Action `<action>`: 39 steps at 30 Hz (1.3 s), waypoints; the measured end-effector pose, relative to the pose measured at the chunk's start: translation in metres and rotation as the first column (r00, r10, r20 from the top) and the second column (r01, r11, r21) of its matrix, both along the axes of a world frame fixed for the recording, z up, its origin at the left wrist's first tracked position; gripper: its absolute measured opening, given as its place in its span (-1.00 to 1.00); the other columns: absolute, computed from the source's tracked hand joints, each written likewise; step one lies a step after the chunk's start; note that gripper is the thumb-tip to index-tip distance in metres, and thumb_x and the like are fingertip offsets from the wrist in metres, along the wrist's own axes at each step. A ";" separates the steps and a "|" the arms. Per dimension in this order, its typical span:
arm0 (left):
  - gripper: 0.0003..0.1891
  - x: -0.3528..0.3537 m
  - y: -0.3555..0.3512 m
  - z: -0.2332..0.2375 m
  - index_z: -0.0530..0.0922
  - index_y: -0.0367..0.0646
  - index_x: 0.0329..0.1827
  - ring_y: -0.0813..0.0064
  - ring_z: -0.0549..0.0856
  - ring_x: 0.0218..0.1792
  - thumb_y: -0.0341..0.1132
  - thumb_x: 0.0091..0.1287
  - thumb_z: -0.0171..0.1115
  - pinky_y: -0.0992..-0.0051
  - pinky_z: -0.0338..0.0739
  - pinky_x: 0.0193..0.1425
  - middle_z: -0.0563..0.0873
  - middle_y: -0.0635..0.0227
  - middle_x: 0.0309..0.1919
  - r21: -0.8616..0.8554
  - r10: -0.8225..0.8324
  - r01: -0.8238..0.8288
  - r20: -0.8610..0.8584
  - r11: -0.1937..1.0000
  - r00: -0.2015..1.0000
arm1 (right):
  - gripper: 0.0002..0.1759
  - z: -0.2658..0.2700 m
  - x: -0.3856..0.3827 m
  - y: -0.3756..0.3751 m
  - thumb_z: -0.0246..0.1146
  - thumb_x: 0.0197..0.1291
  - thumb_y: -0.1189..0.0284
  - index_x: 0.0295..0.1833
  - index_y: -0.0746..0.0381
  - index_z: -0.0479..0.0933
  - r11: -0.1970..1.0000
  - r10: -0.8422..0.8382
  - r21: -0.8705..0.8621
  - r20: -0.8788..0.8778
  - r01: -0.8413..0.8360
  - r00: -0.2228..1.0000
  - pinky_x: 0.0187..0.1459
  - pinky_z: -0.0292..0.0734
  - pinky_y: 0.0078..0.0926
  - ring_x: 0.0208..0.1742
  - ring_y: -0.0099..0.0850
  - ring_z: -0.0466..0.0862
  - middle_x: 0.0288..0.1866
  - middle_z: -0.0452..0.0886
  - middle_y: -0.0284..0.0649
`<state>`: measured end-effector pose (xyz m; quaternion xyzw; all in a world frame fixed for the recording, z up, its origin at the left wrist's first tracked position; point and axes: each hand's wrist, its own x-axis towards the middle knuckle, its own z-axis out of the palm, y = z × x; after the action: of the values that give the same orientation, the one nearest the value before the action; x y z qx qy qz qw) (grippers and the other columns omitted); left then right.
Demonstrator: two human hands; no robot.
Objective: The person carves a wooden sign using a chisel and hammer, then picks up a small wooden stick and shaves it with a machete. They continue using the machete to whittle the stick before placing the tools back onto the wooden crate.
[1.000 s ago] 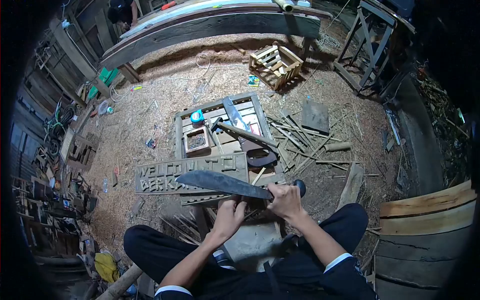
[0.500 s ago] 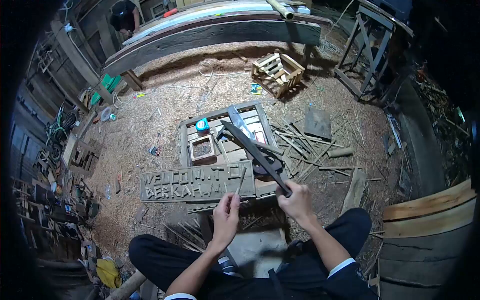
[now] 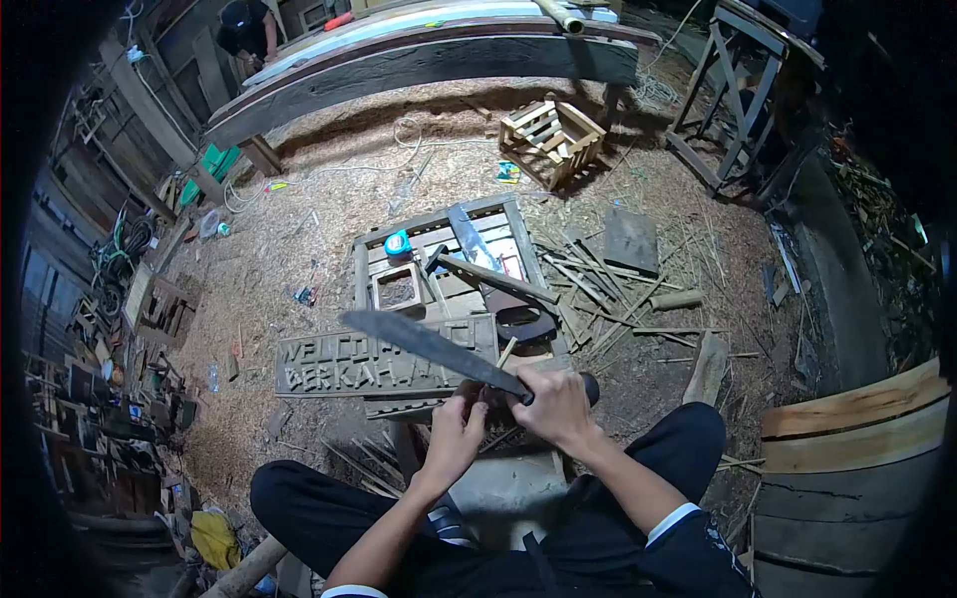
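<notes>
My right hand [image 3: 555, 409] is closed round the dark handle of a machete [image 3: 424, 346], whose long blade points left across the sign board. Below the blade my left hand [image 3: 456, 439] pinches a thin wooden stick [image 3: 508, 351]; its pale tip shows above the blade, which hides its middle. Behind them lies a wooden board [image 3: 291, 381] with raised stick letters reading "WELCOM..." and "BERKAH...", partly covered by the machete. It rests at the near side of a slatted wooden table [image 3: 361, 269]. On that table are a hammer [image 3: 498, 276], a handsaw [image 3: 477, 234] and a blue tape measure [image 3: 398, 244].
A small wooden box [image 3: 399, 289] stands on the low table. Scattered sticks [image 3: 598, 284] lie to its right, near a dark flat board [image 3: 631, 241]. Beyond are a slatted crate [image 3: 553, 145], a long heavy bench [image 3: 429, 75] and another person [image 3: 247, 30]. Planks [image 3: 857, 409] lie at right.
The machete has swung down and left, from pointing up and away to lying across the sign board. My right hand has moved closer to my left, and the stick is now partly behind the blade.
</notes>
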<state>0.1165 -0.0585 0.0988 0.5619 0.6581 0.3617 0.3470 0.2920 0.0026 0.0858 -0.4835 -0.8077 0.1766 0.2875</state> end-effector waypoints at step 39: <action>-0.54 0.039 0.010 -0.010 0.45 -0.27 0.26 0.49 0.57 0.07 -0.05 0.60 0.23 0.46 0.44 0.24 0.61 0.25 0.05 -0.006 0.173 -0.194 0.479 0.981 0.860 | -0.78 0.011 0.010 -0.016 0.44 0.41 0.36 -0.23 0.31 0.68 0.706 -0.488 -0.654 -0.728 -0.272 0.482 -0.56 0.25 -0.64 -0.57 -0.77 0.41 -0.50 0.54 -0.53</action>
<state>0.1557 -0.0488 0.0893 0.3973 0.5948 0.5345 0.4502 0.3023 -0.0129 0.0966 -0.4499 -0.3800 0.6648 0.4597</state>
